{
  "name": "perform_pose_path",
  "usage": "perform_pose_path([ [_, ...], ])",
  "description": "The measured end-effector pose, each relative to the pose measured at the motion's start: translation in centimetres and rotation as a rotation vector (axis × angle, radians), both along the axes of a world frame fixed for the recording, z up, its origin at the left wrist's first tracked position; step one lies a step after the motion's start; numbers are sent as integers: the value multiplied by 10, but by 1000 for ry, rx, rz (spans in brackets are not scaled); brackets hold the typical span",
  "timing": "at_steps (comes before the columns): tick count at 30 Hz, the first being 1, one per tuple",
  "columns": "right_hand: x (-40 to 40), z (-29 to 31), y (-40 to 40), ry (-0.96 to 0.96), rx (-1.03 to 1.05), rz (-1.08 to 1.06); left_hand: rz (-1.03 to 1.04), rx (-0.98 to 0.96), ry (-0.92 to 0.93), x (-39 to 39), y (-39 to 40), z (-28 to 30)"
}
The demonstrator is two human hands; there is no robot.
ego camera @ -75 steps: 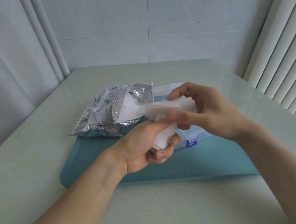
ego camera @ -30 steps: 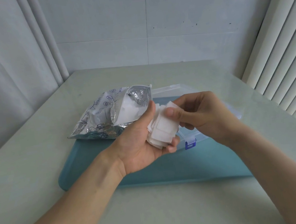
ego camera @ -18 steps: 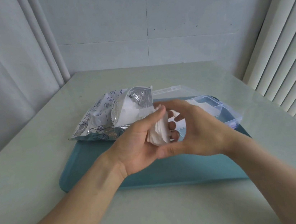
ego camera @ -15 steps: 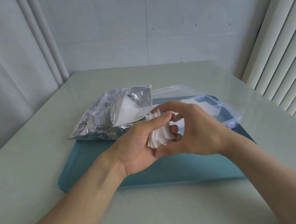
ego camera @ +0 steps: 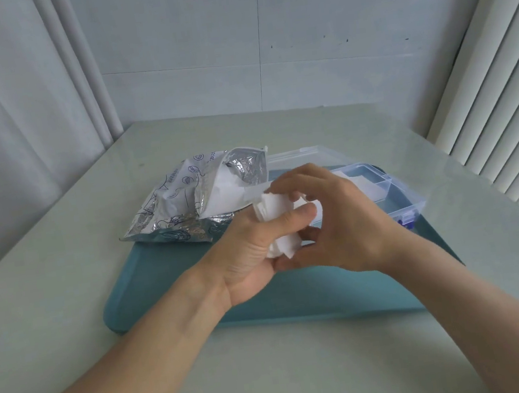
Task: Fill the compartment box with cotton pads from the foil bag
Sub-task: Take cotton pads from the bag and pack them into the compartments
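Over the tray [ego camera: 169, 274], both hands' grip has bunched the cotton pads [ego camera: 274, 209] tighter.

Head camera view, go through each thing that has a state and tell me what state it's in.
foil bag: torn open, lying on the tray, white pads showing at its mouth.
compartment box: lid open, resting on the tray.
cotton pads: stacked, gripped in both hands.
left hand: grips the pads.
right hand: curled round the pads.

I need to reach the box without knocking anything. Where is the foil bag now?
In the head view the foil bag lies at the tray's far left corner, its open mouth facing the compartment box to its right.
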State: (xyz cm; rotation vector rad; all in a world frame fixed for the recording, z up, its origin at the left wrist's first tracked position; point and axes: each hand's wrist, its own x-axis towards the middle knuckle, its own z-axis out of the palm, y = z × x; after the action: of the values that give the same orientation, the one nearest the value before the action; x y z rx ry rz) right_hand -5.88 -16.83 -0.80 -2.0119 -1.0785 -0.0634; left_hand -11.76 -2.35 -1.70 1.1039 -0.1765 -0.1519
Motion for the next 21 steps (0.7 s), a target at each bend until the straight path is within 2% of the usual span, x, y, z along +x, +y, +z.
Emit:
perform_pose_path([
  [3, 1, -6, 4, -158, 46, -58, 133, 37, 20, 4, -1, -2],
  [10, 2, -6, 4, -166, -24, -35, 135, 13, 49, 4, 1, -3],
  [16, 3, -2, 4, -202, 37, -9, 158, -144, 12, 4, 4, 2],
  [21, 0, 1, 3, -91, 4, 31, 95, -37, -84, 3, 0, 2],
])
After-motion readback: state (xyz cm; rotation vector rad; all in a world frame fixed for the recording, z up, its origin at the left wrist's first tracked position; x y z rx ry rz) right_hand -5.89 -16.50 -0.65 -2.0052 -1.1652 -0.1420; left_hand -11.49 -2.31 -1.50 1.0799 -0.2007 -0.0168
